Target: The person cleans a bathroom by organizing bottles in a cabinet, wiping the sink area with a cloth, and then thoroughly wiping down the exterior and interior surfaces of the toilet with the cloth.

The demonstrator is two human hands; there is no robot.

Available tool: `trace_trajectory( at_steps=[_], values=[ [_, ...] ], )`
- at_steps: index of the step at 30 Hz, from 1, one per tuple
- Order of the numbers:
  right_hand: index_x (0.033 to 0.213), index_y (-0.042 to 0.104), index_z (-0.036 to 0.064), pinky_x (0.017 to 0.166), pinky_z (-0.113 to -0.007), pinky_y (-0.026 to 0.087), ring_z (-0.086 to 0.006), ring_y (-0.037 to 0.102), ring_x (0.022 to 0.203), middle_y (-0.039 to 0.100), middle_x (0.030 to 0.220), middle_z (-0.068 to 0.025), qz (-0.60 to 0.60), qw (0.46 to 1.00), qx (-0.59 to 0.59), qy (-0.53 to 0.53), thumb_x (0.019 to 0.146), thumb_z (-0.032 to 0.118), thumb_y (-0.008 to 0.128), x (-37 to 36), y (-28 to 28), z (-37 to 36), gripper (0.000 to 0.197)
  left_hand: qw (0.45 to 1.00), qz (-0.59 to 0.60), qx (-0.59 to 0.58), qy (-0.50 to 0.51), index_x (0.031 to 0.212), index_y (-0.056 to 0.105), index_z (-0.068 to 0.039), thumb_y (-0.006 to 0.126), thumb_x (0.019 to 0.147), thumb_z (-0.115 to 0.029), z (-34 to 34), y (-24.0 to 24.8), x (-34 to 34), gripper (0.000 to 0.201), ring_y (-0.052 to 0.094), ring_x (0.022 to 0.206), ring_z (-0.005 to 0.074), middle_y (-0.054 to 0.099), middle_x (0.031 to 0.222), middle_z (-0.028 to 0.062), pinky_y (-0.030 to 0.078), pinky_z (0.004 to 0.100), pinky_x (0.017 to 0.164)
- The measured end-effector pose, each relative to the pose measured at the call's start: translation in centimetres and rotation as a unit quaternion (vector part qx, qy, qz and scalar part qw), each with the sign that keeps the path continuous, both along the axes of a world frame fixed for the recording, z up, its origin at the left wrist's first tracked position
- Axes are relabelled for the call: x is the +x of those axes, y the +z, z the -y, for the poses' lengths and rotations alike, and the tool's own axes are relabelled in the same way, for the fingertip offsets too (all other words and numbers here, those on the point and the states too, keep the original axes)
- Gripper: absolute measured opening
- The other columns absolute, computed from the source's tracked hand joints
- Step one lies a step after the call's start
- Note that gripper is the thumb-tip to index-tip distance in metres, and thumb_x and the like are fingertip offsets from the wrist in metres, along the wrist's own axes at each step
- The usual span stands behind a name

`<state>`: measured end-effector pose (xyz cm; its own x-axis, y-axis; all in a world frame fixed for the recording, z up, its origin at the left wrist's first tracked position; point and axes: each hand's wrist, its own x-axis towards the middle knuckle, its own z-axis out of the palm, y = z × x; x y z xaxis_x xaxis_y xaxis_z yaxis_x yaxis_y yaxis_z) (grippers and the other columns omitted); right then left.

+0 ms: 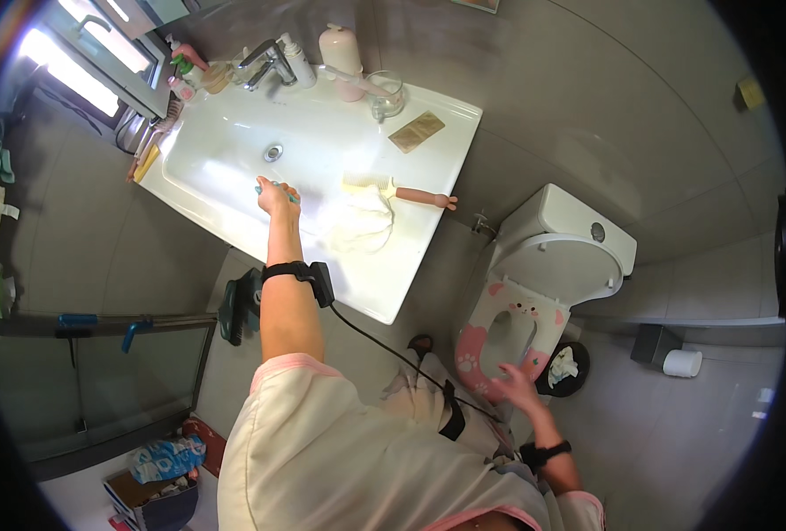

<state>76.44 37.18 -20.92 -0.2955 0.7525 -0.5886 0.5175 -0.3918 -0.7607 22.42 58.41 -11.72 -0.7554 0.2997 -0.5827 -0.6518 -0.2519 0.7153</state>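
You have a slim teal item clenched in your left hand, above the front part of the glossy white rectangular washbasin. Your fingers are curled tight around it, so only its two ends show; its long axis seems to run crosswise through your fist, left to right, dipping slightly rightward. What it is, you cannot tell.

On the washbasin's right-hand ledge, a cream-toothed comb with a brown handle points its handle outward past the edge, its toothed end beside a crumpled white cloth. Toward the washbasin's back right lies a flat golden-brown rectangular packet.

Well right of the washbasin, your right hand is released, fingers loosely spread, near a pink-and-white toilet seat; whether they touch, you cannot tell.
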Motion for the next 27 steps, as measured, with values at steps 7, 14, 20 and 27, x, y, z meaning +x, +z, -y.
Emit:
trace_trajectory(
  at_steps=[7, 14, 20, 27],
  values=[
    [0.101, 0.054, 0.0006, 0.064, -0.027, 0.045, -0.0111, 0.055, 0.072, 0.06, 0.079, -0.003, -0.102, 0.92, -0.132, 0.356, 0.074, 0.016, 0.065, -8.3, -3.7, 0.9, 0.032, 0.999, -0.014, 0.021, -0.034, 0.074, 0.036, -0.008, 0.045, 0.087, -0.038, 0.9, -0.8, -0.2, 0.034, 0.035, 0.043, 0.0137, 0.038, 0.056, 0.002, 0.029, 0.0261, 0.039],
    [0.084, 0.057, 0.0007, 0.061, -0.033, 0.044, -0.0227, 0.057, 0.072, 0.059, 0.077, -0.013, -0.029, 0.99, -0.053, 0.124, 0.071, 0.012, 0.061, -1.8, -9.9, 4.0, 0.018, 0.99, -0.128, 0.012, -0.059, 0.104, 0.037, -0.007, 0.058, 0.07, 0.008, 0.8, 0.6, 0.5, 0.042, 0.052, 0.072, 0.0229, 0.047, 0.093, 0.0152, 0.041, 0.0331, 0.052],
    [0.081, 0.057, -0.0003, 0.052, -0.031, 0.042, -0.0144, 0.054, 0.059, 0.059, 0.068, -0.0121, 0.162, 0.975, 0.023, 0.149, 0.075, 0.021, 0.058, 10.7, -5.8, 8.4, 0.022, 0.965, 0.059, 0.204, -0.156, 0.093, 0.041, 0.006, 0.053, 0.076, 0.003, 0.9, 1.4, 2.0, 0.021, 0.055, 0.08, 0.0343, 0.048, 0.089, 0.019, 0.054, 0.0408, 0.07],
    [0.089, 0.053, -0.0013, 0.054, -0.024, 0.046, -0.0117, 0.055, 0.058, 0.056, 0.067, -0.0039, -0.079, 0.951, -0.241, -0.177, 0.075, 0.003, 0.062, 13.2, 15.6, 8.8, 0.017, 0.962, -0.005, 0.162, -0.218, 0.102, 0.04, 0.0, 0.045, 0.072, 0.016, 1.4, 0.4, 3.0, 0.034, 0.055, 0.086, 0.032, 0.047, 0.096, 0.0228, 0.054, 0.0331, 0.069]
  ],
)
